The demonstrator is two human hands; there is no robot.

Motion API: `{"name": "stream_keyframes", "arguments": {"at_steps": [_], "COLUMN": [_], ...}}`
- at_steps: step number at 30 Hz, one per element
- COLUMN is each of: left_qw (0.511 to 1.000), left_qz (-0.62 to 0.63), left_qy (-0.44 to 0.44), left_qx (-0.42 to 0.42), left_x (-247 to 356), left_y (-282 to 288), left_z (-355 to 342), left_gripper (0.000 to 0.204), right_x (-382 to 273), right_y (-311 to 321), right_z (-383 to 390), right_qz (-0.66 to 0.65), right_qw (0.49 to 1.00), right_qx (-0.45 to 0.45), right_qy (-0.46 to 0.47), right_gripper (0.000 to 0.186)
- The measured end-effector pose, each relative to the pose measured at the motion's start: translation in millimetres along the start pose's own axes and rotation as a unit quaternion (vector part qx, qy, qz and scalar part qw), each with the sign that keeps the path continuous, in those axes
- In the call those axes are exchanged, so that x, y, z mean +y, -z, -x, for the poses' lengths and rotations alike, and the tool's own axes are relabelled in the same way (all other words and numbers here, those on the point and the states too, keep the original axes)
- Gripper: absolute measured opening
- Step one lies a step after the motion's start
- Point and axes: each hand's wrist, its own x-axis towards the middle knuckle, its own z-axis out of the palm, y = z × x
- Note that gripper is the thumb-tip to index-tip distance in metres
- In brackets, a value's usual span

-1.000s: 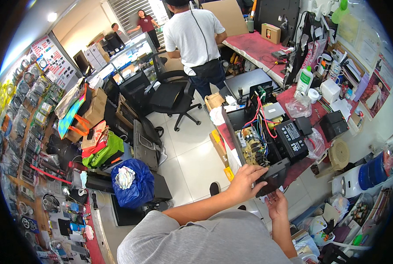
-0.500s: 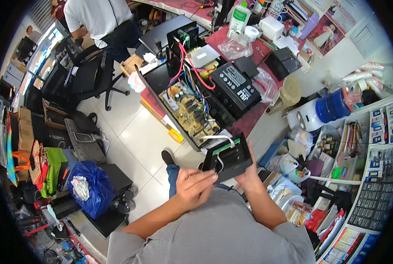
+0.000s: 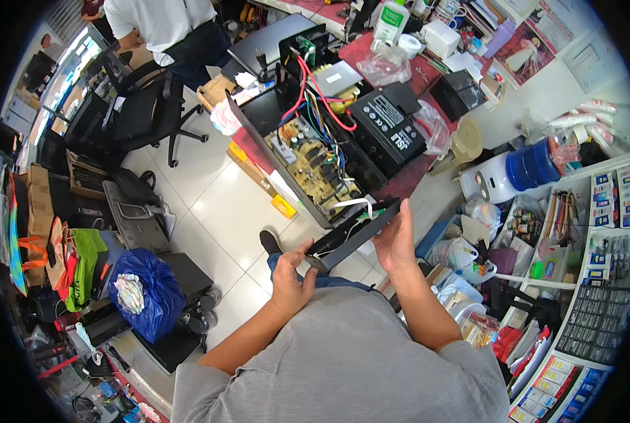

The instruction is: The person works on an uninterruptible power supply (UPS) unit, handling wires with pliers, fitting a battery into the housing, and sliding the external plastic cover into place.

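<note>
Between my two hands is a black plastic panel [image 3: 358,242], tilted, with its hollow inner side turned toward the open case. My left hand [image 3: 292,279] is closed on its left end, and my right hand [image 3: 397,243] supports the right end with the fingers mostly behind it. A white ribbon cable [image 3: 354,203] runs from a small green board inside the panel to the case. The open black case [image 3: 276,180] holds a tan circuit board [image 3: 313,168] with many coloured wires. Beside the board sits a black battery [image 3: 387,127], with red cables nearby.
The case rests on a red-topped table [image 3: 406,185] with a plastic bag [image 3: 385,67] and a white bottle [image 3: 391,22] behind it. An office chair [image 3: 146,116] and a standing person [image 3: 163,28] are at far left. Crowded shelves [image 3: 540,285] line the right.
The panel has turned so its inner face points more away from me. My left hand has moved down and left to grip its left end; my right hand has shifted slightly upward.
</note>
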Motion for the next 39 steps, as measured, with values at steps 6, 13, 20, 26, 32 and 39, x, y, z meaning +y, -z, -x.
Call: {"name": "stream_keyframes", "arguments": {"at_steps": [6, 13, 20, 26, 32, 39], "left_qw": [0.994, 0.966, 0.890, 0.850, 0.749, 0.661], "left_qz": [0.008, 0.136, 0.317, 0.395, 0.499, 0.624], "left_qy": [0.102, 0.186, 0.272, 0.301, 0.406, 0.365], "left_qx": [-0.030, -0.119, -0.183, -0.177, -0.159, -0.199], "left_x": [-14.8, -29.5, -17.5, -4.9, 10.3, 28.8], "left_y": [-13.1, -56.2, -60.1, -49.5, -17.4, -11.7], "left_z": [2.3, 0.4, -15.3, -24.8, -24.2, -28.8], "left_gripper": [0.053, 0.051, 0.064, 0.090, 0.092, 0.082], "right_x": [10.0, 1.4, -21.5, -28.0, -45.3, -55.5], "right_y": [-9.7, 2.2, -41.9, -49.8, -61.3, -83.6], "right_z": [2.3, -2.6, 9.0, 2.0, 0.3, -9.3], "right_qz": [0.132, 0.333, 0.431, 0.450, 0.489, 0.554], "right_qw": [0.974, 0.877, 0.813, 0.789, 0.741, 0.737], "right_qx": [-0.064, -0.031, -0.038, -0.068, -0.103, -0.106], "right_qy": [0.173, 0.345, 0.389, 0.412, 0.450, 0.372], "right_gripper": [0.034, 0.047, 0.061, 0.061, 0.062, 0.062]}}
